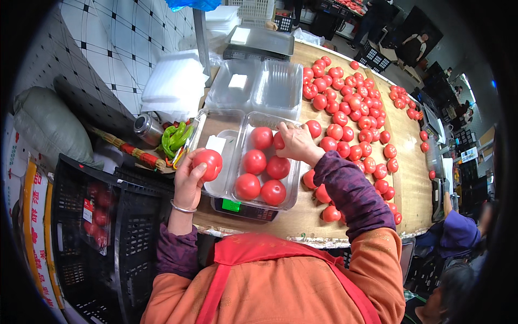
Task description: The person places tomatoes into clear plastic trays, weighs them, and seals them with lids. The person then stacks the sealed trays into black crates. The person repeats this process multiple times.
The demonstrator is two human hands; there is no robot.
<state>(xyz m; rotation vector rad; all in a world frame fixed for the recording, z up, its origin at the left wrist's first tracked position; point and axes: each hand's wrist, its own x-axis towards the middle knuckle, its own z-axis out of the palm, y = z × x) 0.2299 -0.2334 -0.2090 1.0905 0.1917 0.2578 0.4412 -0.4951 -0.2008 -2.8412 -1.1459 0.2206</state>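
Note:
A clear plastic clamshell box (pixel 292 198) lies with its lid spread to the left on a digital scale (pixel 247 209). Several red tomatoes sit in its right half, among them one tomato (pixel 273 192) at the near corner. My right hand (pixel 296 141) has its fingers around a tomato (pixel 279 141) at the far right corner of the box. In my left hand (pixel 189 180) is a larger tomato (pixel 209 164), held over the near left edge of the lid. A white paper slip (pixel 215 143) lies in the lid.
Loose tomatoes (pixel 355 103) cover much of the wooden table (pixel 408 182) to the right. Beyond the box are open clear containers (pixel 279 83), a second scale (pixel 263 40) and white foam sheets (pixel 174 85). Black crates (pixel 117 227) stand at left, green peppers (pixel 176 139) nearby. A person (pixel 457 231) is at right.

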